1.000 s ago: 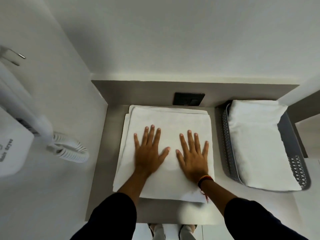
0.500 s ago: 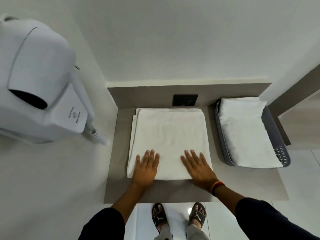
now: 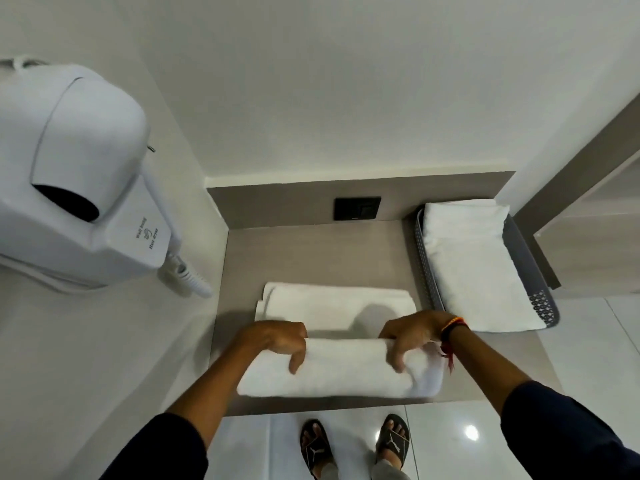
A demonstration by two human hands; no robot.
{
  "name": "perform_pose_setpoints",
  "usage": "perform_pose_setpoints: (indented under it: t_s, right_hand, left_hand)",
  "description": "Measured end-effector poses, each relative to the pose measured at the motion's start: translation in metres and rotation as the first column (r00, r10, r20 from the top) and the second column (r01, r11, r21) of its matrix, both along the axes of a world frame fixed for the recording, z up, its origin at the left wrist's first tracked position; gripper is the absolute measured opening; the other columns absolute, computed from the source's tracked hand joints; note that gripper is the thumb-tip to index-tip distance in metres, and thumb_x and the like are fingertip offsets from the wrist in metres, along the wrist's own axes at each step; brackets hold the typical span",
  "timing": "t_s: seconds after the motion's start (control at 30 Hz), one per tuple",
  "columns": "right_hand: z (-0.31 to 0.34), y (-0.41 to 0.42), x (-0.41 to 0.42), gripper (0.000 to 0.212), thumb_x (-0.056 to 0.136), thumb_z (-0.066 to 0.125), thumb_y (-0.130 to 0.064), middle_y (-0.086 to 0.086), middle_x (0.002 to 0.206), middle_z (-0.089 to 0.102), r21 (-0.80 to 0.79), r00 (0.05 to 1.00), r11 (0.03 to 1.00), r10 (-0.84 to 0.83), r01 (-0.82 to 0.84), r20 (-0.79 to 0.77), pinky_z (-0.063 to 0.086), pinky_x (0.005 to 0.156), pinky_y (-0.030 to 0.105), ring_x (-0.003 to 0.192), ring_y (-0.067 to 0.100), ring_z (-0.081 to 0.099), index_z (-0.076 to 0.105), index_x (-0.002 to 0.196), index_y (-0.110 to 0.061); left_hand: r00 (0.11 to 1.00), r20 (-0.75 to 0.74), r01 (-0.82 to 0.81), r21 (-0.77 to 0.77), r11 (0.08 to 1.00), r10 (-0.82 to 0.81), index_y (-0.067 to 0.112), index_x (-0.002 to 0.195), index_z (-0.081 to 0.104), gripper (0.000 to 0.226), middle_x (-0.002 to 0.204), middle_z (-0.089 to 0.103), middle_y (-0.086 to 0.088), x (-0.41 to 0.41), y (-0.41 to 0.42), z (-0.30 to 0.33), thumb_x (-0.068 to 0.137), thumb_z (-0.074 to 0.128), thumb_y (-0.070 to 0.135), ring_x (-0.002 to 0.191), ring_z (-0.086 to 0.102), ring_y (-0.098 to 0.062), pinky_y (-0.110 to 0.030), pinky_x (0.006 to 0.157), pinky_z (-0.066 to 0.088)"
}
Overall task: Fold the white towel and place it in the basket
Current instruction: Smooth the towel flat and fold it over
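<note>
- My left hand (image 3: 277,341) is curled over the near fold of the white towel (image 3: 339,368), thumb on top, fingers hidden behind the edge.
- The towel lies on the counter (image 3: 311,258) with its long axis running left to right across my body, half doubled toward me.
- My right hand (image 3: 408,336) clamps the same fold near its right end.
- The basket (image 3: 535,271) sits just beside the towel's right end (a folded towel already inside), so my right hand is nearer.
</note>
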State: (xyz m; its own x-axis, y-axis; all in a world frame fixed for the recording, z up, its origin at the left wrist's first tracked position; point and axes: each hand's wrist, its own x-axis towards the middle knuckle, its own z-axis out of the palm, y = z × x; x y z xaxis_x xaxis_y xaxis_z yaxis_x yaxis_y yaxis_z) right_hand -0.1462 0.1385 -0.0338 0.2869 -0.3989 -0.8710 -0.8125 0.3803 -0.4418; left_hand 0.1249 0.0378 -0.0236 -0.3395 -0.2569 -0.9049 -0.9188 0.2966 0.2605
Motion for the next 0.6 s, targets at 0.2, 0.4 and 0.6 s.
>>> perform_pose_setpoints:
  t_s: [0.2, 0.4, 0.6]
  right_hand:
    - [0.036, -0.028, -0.033, 0.044, 0.073, 0.078, -0.016, 0.024, 0.123, 0.074, 0.056, 0.984, 0.988, -0.148, 0.143, 0.099, 0.055, 0.103, 0.053, 0.105, 0.034, 0.074, 0.074, 0.114, 0.0]
    - [0.006, -0.047, -0.039, 0.047, 0.086, 0.073, -0.029, 0.006, 0.126, 0.066, -0.309, 0.963, 0.947, -0.156, 0.083, -0.221, 0.05, 0.089, 0.037, 0.109, 0.026, 0.061, 0.063, 0.13, -0.018]
    - [-0.04, -0.01, -0.022, 0.072, 0.088, 0.055, -0.06, 0.005, 0.154, 0.047, -0.533, 0.884, 0.84, -0.168, -0.103, -0.435, 0.04, 0.11, 0.053, 0.138, 0.033, 0.046, 0.039, 0.152, -0.03]
  left_hand:
    - [0.989, -0.083, -0.128, -0.032, 0.991, 0.125, 0.017, 0.092, 0.071, 0.041, 0.082, 0.066, 0.007, -0.013, -0.038, 0.024, 0.052, 0.077, 0.023, 0.077, 0.061, -0.015, -0.023, 0.059, 0.049]
    - [0.996, -0.084, -0.051, -0.487, 0.872, 0.012, 0.017, 0.134, 0.057, 0.051, 0.137, 0.063, -0.007, -0.024, -0.042, -0.017, 0.086, 0.057, 0.033, 0.121, 0.06, -0.031, -0.041, 0.101, 0.052]
    - [0.986, -0.043, 0.078, -0.73, 0.679, -0.16, 0.022, 0.144, 0.048, 0.051, 0.153, 0.05, -0.003, -0.018, -0.004, -0.069, 0.098, 0.04, 0.043, 0.145, 0.041, -0.028, -0.066, 0.12, 0.018]
